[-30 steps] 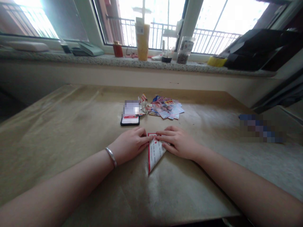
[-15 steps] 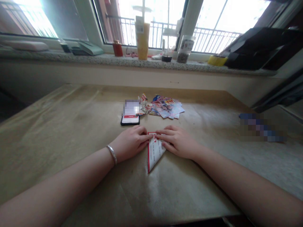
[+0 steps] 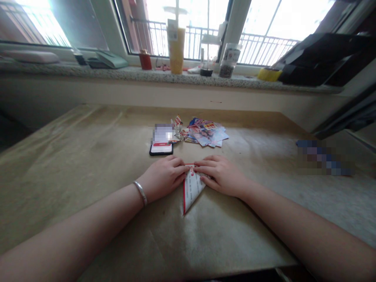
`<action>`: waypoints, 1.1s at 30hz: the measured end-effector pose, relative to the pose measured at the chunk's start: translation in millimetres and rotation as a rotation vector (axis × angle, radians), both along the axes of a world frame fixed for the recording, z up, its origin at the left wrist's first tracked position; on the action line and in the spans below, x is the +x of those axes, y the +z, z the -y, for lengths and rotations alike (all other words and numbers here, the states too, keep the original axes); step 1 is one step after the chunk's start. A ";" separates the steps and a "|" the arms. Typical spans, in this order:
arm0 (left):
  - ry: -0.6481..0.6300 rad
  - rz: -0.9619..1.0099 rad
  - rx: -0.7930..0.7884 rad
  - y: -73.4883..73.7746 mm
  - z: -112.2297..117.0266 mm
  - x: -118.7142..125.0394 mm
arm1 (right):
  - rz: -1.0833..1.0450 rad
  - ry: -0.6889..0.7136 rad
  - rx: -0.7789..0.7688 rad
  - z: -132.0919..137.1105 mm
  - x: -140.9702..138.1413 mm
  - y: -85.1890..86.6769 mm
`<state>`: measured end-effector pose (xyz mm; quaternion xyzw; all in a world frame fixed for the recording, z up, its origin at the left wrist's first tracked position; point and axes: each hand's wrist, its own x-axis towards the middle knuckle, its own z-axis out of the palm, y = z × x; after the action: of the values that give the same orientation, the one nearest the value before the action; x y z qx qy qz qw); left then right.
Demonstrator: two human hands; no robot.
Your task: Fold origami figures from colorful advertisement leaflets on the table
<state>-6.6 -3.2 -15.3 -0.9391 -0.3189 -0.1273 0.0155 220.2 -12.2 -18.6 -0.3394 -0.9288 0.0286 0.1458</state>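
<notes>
A folded paper (image 3: 191, 192), white with red edges and printed lines, lies on the table as a narrow triangle pointing toward me. At its upper left, my left hand (image 3: 168, 172) is closed, fingers bent and the index fingertip pressed on the paper. From the other side my right hand (image 3: 220, 174) holds the paper's upper right part, fingertips on top and thumb lower along the slanted edge. The tips of both hands nearly meet at a small red print. Part of the paper is hidden under the fingers.
Beyond my hands lie a phone (image 3: 161, 149), a folded paper piece with pointed flaps (image 3: 180, 133) and a fanned pile of printed sheets (image 3: 208, 133). A blurred flat item (image 3: 323, 156) is at the right. Cups and jars (image 3: 176, 51) line the windowsill (image 3: 117, 74).
My left hand has shifted very slightly over the paper's top left corner. The right hand and the paper stay nearly in place.
</notes>
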 end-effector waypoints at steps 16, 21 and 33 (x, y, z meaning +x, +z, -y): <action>0.095 -0.122 -0.001 3.7 9.6 12.2 | -0.072 0.009 -0.044 0.9 -0.6 -1.7; 0.108 -0.152 0.022 4.0 11.5 12.3 | -0.089 -0.010 -0.077 0.6 -1.3 -3.3; -0.043 -0.037 0.040 -5.2 7.9 11.2 | -0.030 0.009 -0.054 2.3 1.4 4.3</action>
<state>4.5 -11.1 -20.5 -0.9474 -0.2956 -0.1169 0.0375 221.6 -14.5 -14.3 -0.3388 -0.9268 0.0595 0.1505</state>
